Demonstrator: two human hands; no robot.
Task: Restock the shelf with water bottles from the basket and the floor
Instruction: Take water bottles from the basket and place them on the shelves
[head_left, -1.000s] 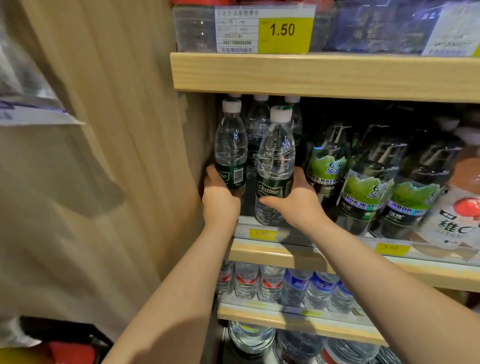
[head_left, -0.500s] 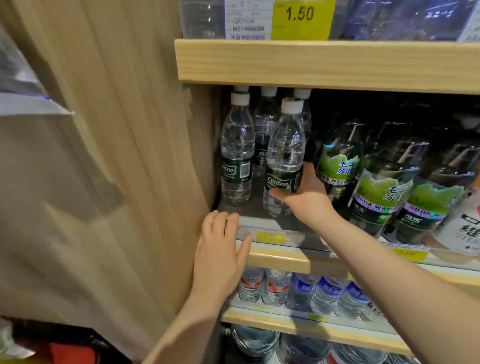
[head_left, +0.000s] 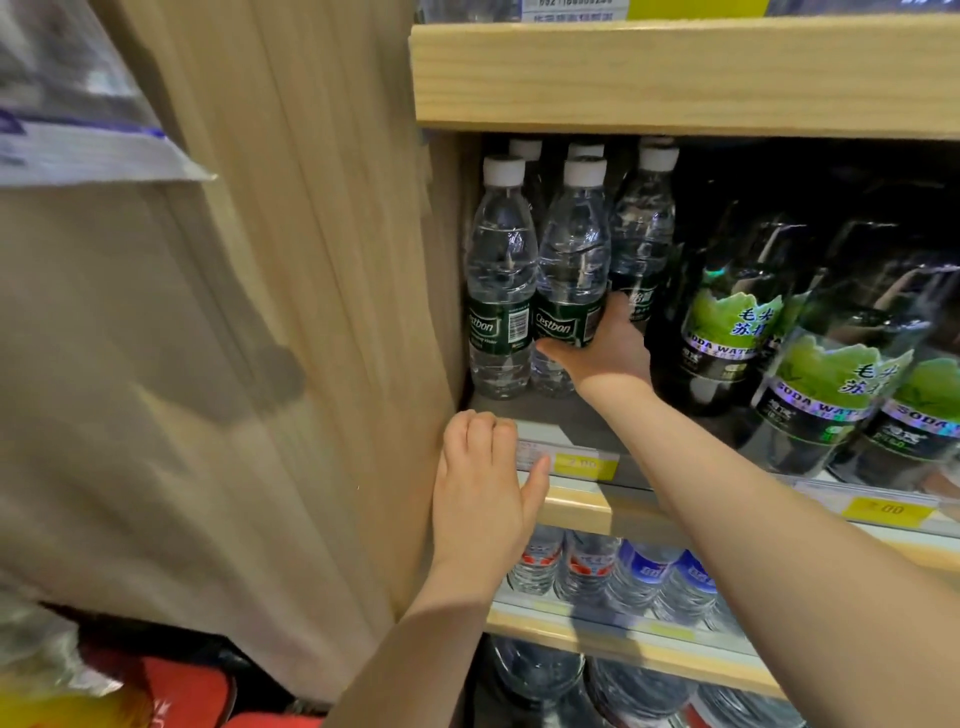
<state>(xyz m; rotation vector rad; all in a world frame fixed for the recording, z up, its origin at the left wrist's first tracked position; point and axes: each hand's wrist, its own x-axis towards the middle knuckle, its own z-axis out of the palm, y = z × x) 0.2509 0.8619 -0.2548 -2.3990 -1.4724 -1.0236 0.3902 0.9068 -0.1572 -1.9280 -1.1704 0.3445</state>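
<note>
Clear water bottles with white caps and dark green labels stand at the left end of the middle shelf (head_left: 582, 431). My right hand (head_left: 605, 351) grips the lower part of the front right bottle (head_left: 571, 280), which stands upright against the front left bottle (head_left: 501, 291). More of the same bottles (head_left: 644, 228) stand behind them. My left hand (head_left: 480, 488) rests on the shelf's front edge beside the wooden side panel, fingers loosely curled, holding nothing.
Dark soda water bottles with green labels (head_left: 737, 317) fill the shelf to the right. A wooden upper shelf (head_left: 675, 73) hangs close above the caps. Lower shelves hold smaller water bottles (head_left: 597, 566). A wooden side panel (head_left: 332, 260) stands left; something red (head_left: 182, 691) lies on the floor.
My left hand let go of the left bottle and dropped to the shelf edge. My right hand slid its bottle left against the other one.
</note>
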